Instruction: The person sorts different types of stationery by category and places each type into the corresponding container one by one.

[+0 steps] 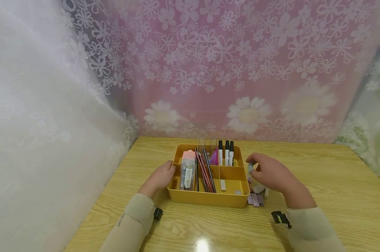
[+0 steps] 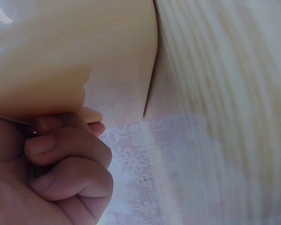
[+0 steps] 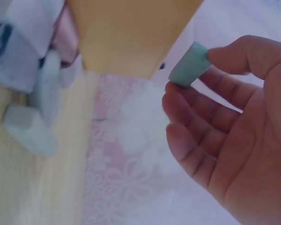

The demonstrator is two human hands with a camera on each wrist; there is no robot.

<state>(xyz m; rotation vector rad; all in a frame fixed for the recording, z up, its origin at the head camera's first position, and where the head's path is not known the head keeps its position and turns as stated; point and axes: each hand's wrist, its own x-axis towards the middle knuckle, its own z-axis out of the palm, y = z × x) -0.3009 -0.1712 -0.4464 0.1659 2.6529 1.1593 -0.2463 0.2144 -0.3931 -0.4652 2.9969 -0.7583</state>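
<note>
A yellow divided organizer box (image 1: 208, 201) stands on the table. At its left wall, my left hand (image 1: 159, 177) grips the edge with curled fingers, seen close in the left wrist view. Just outside the right wall, my right hand (image 1: 270, 174) pinches a small blue-green eraser (image 3: 189, 65) between thumb and fingers, above the table. In the front right compartment lie a white eraser (image 1: 222, 184) and a small pale piece (image 1: 238, 192). Several loose erasers (image 1: 255, 200), pinkish and whitish, lie beside the box below my right hand.
Inside the box are a clear container with a pink top (image 1: 188, 171), several pencils (image 1: 205, 171), a pink triangular piece (image 1: 214, 157) and three black-capped markers (image 1: 227, 154). A floral curtain (image 1: 208, 70) hangs behind the wooden table (image 1: 183, 231).
</note>
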